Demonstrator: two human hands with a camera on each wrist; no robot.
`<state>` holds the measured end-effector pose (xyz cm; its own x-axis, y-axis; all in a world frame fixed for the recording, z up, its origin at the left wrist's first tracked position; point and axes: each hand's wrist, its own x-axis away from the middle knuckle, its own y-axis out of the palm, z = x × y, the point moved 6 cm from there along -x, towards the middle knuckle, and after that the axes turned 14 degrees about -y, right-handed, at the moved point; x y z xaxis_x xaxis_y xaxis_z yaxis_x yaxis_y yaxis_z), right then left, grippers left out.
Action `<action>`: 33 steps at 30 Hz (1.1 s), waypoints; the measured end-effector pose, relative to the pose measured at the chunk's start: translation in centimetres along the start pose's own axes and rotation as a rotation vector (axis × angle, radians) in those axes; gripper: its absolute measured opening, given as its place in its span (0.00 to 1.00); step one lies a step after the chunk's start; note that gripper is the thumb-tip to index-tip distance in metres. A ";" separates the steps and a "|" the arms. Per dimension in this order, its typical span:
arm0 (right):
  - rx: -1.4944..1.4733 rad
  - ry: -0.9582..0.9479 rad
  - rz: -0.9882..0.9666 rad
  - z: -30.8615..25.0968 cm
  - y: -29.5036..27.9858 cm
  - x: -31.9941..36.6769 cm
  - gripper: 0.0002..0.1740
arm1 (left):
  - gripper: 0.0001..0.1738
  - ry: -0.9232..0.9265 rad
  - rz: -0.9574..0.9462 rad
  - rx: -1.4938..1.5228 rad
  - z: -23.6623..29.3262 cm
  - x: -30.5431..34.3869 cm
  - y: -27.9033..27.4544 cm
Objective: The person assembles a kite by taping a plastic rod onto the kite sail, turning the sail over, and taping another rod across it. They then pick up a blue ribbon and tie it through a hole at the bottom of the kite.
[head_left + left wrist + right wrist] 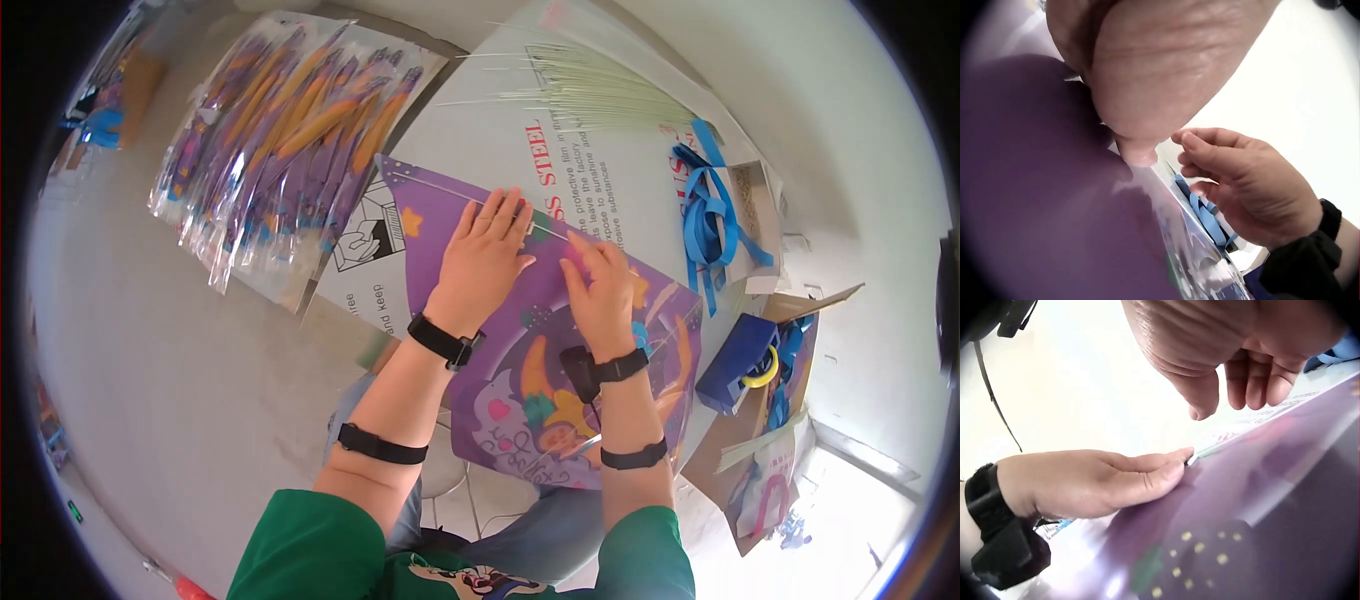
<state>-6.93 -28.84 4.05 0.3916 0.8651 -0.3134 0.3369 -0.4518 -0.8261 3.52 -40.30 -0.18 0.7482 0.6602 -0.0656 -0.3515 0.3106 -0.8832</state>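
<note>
A purple kite-shaped sheet printed with stars, a moon and a cartoon figure lies across the table edge and the person's lap. Along its far edge runs a thin pale rod. The left hand rests on the sheet with fingers extended over this edge; in the right wrist view a small white tip shows at its fingertips. Just to the right, the right hand hovers over the sheet near the same edge. Its fingers are loosely bent, thumb apart from them, with nothing between.
At the back left lie several purple and orange items in clear bags. A bundle of thin pale sticks lies at the back. Blue ribbon hangs by a small carton on the right. A dark blue box with yellow tape stands nearer.
</note>
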 end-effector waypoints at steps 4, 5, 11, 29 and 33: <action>0.117 -0.047 -0.021 0.4 0.2 2.2 0.25 | 0.35 0.024 -0.012 0.003 0.2 0.0 0.1; 0.141 -0.050 -0.021 0.2 0.3 2.2 0.26 | 0.35 0.014 -0.011 -0.001 0.1 0.0 0.0; 0.195 -0.021 -0.008 0.2 1.0 2.2 0.27 | 0.30 -0.006 0.005 -0.029 0.6 -0.4 -0.3; 0.171 -0.014 0.037 0.5 0.9 2.3 0.23 | 0.11 -0.053 0.138 0.257 1.0 -2.5 -1.6; 0.168 -0.006 0.034 0.6 0.9 2.3 0.23 | 0.11 -0.059 0.137 0.259 0.8 -2.6 -1.4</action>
<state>-6.21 -27.14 2.33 0.3947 0.8518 -0.3446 0.1756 -0.4380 -0.8816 1.57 -41.90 1.58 0.6529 0.7440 -0.1424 -0.5846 0.3754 -0.7193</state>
